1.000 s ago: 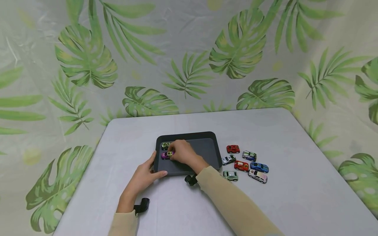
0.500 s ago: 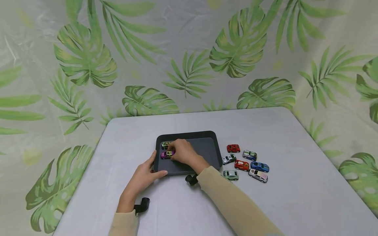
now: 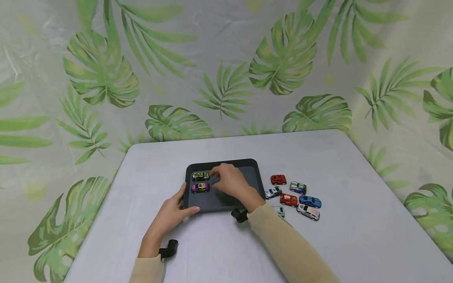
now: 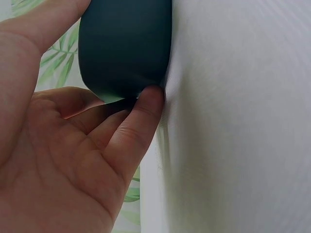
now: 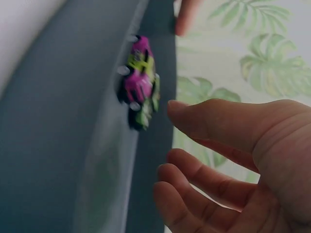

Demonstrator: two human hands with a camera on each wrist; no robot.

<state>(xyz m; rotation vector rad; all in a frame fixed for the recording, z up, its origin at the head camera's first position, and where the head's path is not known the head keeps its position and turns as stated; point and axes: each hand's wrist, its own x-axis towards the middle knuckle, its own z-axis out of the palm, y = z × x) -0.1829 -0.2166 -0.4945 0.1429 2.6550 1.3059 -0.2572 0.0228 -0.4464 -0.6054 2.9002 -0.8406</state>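
The left hand [image 3: 170, 214] grips the near left corner of the dark tray [image 3: 205, 203]. Inside, at left, the purple car [image 3: 200, 188] lies lengthwise left to right (its front end is hard to tell), the green car [image 3: 201, 176] alongside, farther back. Rightward, the right hand [image 3: 230, 181] hovers, fingers parted, released. Other toy cars [image 3: 288, 200] sit right on the white table [image 3: 170, 153]; leaf-print sheeting [image 3: 233, 39] hangs behind.
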